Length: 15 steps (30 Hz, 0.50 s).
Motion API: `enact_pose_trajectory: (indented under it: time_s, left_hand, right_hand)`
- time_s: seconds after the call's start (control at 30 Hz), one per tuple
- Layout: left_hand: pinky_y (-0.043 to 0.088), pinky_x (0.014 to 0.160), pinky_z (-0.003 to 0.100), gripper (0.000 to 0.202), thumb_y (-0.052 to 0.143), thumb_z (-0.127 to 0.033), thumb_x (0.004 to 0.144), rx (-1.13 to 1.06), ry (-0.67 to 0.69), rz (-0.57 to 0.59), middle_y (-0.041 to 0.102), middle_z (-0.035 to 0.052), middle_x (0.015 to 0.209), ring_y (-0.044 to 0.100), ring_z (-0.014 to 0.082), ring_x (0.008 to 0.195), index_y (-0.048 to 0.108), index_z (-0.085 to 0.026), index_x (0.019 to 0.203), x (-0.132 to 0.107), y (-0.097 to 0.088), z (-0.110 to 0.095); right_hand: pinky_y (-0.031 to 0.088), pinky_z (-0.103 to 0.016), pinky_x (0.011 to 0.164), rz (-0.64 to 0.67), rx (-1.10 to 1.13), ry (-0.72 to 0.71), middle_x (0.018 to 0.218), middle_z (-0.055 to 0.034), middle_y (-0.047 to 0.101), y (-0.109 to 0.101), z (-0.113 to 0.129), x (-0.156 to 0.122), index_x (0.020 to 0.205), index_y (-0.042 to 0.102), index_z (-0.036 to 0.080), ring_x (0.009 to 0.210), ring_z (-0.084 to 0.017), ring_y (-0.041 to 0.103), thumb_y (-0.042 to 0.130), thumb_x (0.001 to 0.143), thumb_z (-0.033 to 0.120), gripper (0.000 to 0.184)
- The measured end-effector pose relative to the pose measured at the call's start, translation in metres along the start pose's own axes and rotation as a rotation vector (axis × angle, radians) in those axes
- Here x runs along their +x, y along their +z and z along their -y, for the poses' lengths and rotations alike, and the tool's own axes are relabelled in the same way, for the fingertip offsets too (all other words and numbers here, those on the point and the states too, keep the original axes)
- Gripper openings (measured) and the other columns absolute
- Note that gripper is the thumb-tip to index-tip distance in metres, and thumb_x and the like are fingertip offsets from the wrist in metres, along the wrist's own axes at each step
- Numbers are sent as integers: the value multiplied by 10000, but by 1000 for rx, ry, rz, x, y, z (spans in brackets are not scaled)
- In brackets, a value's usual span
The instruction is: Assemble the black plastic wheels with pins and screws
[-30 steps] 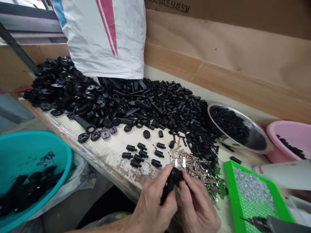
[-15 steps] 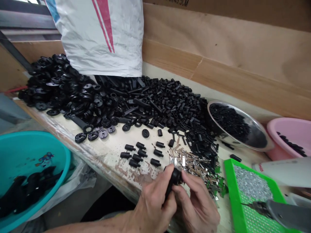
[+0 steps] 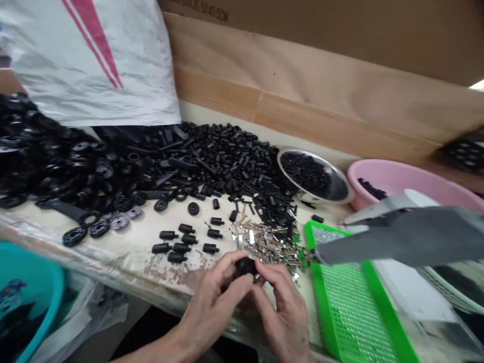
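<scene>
At the near edge of the workbench [image 3: 124, 257], the left hand [image 3: 214, 297] and right hand [image 3: 282, 307] clamp their fingers on one black plastic part [image 3: 245, 267], just short of a pile of silver metal clips [image 3: 264, 244]. A slip could scatter the clips, as could a knock from the blurred grey power tool [image 3: 401, 237] over the green perforated tray [image 3: 321, 297]. Nine black pins [image 3: 181, 247] lie near; farther off sit one steel bowl [image 3: 302, 192], one pink basin [image 3: 378, 176] and, left, one teal basin [image 3: 30, 282].
</scene>
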State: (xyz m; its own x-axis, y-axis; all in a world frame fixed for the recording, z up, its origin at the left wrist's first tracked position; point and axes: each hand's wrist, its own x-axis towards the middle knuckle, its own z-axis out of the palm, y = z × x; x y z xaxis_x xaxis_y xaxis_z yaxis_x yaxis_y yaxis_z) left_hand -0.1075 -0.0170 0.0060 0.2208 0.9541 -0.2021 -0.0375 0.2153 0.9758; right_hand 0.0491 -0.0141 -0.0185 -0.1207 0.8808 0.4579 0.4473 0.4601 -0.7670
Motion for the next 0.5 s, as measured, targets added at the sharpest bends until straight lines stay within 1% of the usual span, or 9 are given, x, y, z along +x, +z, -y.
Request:
enact_pose_trajectory:
  time_s: [0.1,0.17,0.23,0.3,0.33,0.37,0.4,0.43,0.5]
  left_hand:
    - [356,558,190,297,533,-364,908,-55,-64,76,540,-28,732,457,93,629,529,-194,1151,6,8,5]
    - [314,483,184,332,554,-396,883,-78,-122,127,578,-18,749,424,75,547,517,-181,1134,9,15,8]
    - [248,414,184,395,564,-444,859,-72,-205,148,592,-23,716,359,58,456,502,-180,1147,11,24,8]
    - [224,390,183,435,569,-474,837,-48,-295,167,584,-37,654,337,57,415,499,-178,1149,14,38,6]
    - [232,388,183,436,576,-476,824,-34,-336,189,573,-43,618,342,61,406,510,-172,1128,16,46,5]
    - [241,385,184,425,583,-474,810,-22,-373,221,565,-47,589,345,64,399,525,-164,1096,18,54,4]
    - [249,382,186,410,589,-467,796,-13,-402,263,565,-45,574,349,67,394,539,-157,1060,20,62,3]
    - [257,380,188,397,593,-459,782,-9,-424,299,570,-42,566,354,68,390,549,-152,1030,22,69,2]
    - [254,371,188,392,596,-448,762,-3,-466,343,579,-39,552,349,68,377,552,-150,1012,26,79,3]
  right_hand:
    - [532,-194,700,21,-28,35,915,-7,617,-8,4,-12,1175,595,238,766,-110,619,595,838,44,389]
    - [534,-212,694,11,-59,54,920,-13,623,-17,8,-21,1189,593,241,773,-122,619,596,843,51,395]
    - [530,-253,712,-168,-135,56,940,-25,624,-32,13,-23,1173,611,256,813,-146,613,610,847,81,370]
    - [516,-334,791,-505,-226,73,1057,-55,610,-51,21,-15,1200,599,281,940,-192,594,640,839,125,396]
    - [493,-400,859,-642,-205,110,1191,-83,569,-61,24,-7,1312,513,292,1029,-223,572,662,830,170,518]
    - [461,-454,920,-706,-142,153,1360,-105,473,-71,27,2,1425,371,306,1144,-257,523,702,802,233,709]
    - [435,-484,962,-668,-49,183,1415,-110,436,-79,28,13,1458,310,303,1217,-278,480,743,762,280,820]
    - [445,-478,957,-580,51,210,1367,-103,498,-86,29,23,1425,368,293,1195,-274,507,755,747,306,781]
    - [508,-426,848,-396,250,261,1119,-70,661,-96,26,37,1220,574,256,995,-237,624,732,765,323,486]
